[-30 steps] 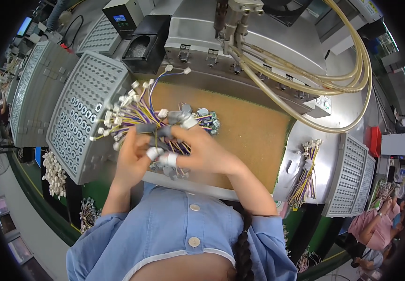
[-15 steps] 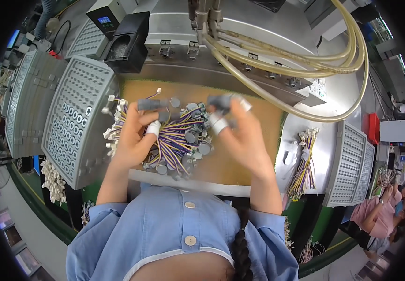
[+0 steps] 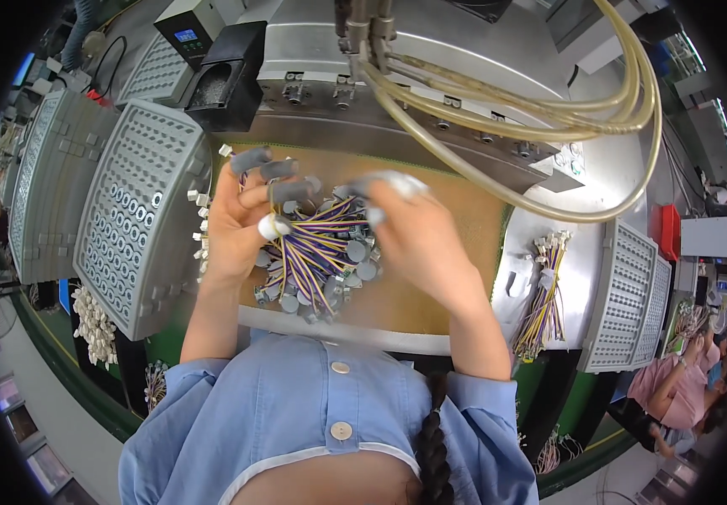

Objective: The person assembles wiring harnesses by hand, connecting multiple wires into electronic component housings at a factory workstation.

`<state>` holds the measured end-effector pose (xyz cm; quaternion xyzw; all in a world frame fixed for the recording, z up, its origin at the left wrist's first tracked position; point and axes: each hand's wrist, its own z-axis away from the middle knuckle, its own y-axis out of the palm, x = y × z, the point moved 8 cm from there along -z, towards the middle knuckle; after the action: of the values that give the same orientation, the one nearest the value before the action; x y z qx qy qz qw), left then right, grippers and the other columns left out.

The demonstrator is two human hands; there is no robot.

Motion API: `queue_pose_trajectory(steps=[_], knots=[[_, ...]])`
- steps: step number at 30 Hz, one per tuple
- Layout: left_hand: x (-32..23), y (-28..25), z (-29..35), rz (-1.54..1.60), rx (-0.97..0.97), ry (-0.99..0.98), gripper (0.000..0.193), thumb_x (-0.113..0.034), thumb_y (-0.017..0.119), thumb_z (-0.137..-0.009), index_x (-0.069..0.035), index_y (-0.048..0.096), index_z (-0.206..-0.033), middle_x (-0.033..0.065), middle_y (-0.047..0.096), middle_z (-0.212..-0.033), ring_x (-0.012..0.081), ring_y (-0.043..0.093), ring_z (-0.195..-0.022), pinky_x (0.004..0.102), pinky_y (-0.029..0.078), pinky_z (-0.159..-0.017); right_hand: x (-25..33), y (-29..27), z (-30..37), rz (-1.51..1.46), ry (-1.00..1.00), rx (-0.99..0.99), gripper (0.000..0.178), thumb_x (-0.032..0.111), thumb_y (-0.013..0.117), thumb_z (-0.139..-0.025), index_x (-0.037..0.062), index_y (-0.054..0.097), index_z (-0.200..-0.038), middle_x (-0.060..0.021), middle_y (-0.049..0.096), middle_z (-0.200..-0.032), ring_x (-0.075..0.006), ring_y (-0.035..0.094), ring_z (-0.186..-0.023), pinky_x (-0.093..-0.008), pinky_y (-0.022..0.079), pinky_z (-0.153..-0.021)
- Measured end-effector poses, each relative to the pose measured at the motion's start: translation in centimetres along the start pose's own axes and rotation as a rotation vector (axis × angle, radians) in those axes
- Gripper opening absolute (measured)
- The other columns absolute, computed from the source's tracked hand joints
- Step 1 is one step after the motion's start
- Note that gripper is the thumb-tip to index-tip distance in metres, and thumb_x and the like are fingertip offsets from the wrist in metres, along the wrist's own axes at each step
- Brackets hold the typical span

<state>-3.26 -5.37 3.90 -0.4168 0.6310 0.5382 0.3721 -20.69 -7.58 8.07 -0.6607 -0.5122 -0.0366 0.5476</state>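
A thick bundle of wire harnesses (image 3: pixel 317 252) in purple, yellow and white fans out on the tan mat. Round grey discs (image 3: pixel 357 251) end the wires on one side, and white connectors (image 3: pixel 198 199) show on the other. My left hand (image 3: pixel 241 223) is closed around the bundle's gathered middle, thumb against bent fingers; grey covers sit on its fingers and a white one on its thumb. At the discs' upper right edge is my right hand (image 3: pixel 418 240), its covered fingertips smeared by motion. Whether it grips a wire is hidden.
Grey trays (image 3: pixel 128 219) stand at the left, some pockets filled with round parts, and another tray (image 3: pixel 620 295) at the right. A second harness bundle (image 3: pixel 544 295) lies on the metal surface. Clear hoses (image 3: pixel 532 118) loop overhead. A black box (image 3: pixel 229 76) stands behind. Co-workers (image 3: pixel 675 379) sit far right.
My right hand has moved left, closer to the bundle's discs. My left fingers have shifted and spread slightly at the gathered wires.
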Motion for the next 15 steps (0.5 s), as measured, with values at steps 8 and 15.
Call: queue_pose_trajectory(steps=[8,15], knots=[[-0.3,0.0,0.2,-0.059,-0.056,0.039,0.074,0.002,0.067,-0.072,-0.005,0.023,-0.131,0.0171,0.054,-0.116,0.0251,0.048,-0.113,0.0385,0.038,-0.096,2.2,2.9,-3.1,0.410,-0.352,0.206,0.020,0.006,0.056,-0.067,0.0031,0.063,-0.085,-0.0172,0.058,-0.101,-0.0311,0.052,-0.104,-0.0411,0.039,-0.087],[-0.1,2.2,-0.2,-0.471,0.017,0.005,0.073,0.005,0.067,-0.067,-0.003,0.028,-0.129,0.0128,0.053,-0.114,0.0183,0.049,-0.107,0.0295,0.037,-0.093,3.9,-0.8,-2.7,0.187,-0.199,0.106,0.027,0.005,0.054,-0.068,0.0013,0.052,-0.095,-0.0197,0.056,-0.093,-0.0379,0.054,-0.077,-0.0448,0.043,-0.069]])
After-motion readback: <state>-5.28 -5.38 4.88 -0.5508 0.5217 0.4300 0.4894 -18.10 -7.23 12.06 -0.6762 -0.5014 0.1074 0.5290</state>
